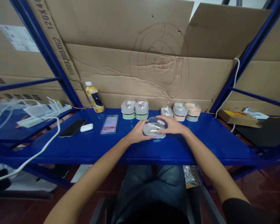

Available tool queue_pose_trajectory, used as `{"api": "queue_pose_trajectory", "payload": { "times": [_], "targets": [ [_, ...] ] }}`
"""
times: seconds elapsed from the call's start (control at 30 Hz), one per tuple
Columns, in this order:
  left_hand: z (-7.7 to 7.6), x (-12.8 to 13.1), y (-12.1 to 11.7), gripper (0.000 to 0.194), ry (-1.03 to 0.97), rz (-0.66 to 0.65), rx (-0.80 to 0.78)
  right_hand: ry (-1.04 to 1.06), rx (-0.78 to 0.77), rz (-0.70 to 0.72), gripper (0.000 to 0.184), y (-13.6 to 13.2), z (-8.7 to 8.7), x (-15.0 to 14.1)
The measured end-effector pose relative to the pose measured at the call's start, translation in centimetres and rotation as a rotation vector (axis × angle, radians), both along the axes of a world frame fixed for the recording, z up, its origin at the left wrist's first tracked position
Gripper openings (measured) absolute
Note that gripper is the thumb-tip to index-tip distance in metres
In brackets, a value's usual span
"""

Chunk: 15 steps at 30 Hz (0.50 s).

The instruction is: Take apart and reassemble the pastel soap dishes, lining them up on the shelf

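Inspection found the left hand (pixel 138 132) and right hand (pixel 171 126) both in contact with a rounded grey plastic container with a clear top (pixel 154 128), on a blue steel shelf (pixel 207 146). Stacked round plastic containers in grey, green and peach (pixel 142 109) stood behind it. Further left were a yellow plastic bottle (pixel 94 98), a black smartphone (pixel 72 128) and a small white case (pixel 86 127).

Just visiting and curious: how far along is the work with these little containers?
Four two-high stacks of small containers stand along the back of the blue shelf. In hand: a grey, clear-topped container between the left hand and right hand. Standing apart: one low grey container, apparently unstacked.
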<state>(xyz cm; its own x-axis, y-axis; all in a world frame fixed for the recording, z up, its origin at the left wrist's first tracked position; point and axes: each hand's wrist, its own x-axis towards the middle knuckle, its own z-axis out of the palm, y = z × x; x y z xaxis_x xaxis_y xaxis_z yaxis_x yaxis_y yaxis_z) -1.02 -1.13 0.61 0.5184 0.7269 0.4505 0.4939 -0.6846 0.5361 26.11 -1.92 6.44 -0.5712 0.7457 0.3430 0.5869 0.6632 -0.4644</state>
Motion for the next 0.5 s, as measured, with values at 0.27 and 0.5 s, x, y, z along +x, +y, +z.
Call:
{"api": "queue_pose_trajectory", "payload": {
  "times": [0.27,0.5],
  "targets": [
    [0.1,-0.2,0.3,0.042,0.077,0.006,0.022,0.283,0.023,-0.402,0.076,3.4,-1.7,3.1],
    [0.6,-0.5,0.8,0.043,-0.217,0.336,0.127,0.289,0.148,-0.48,0.075,3.8,-2.1,2.9]
  ]
}}
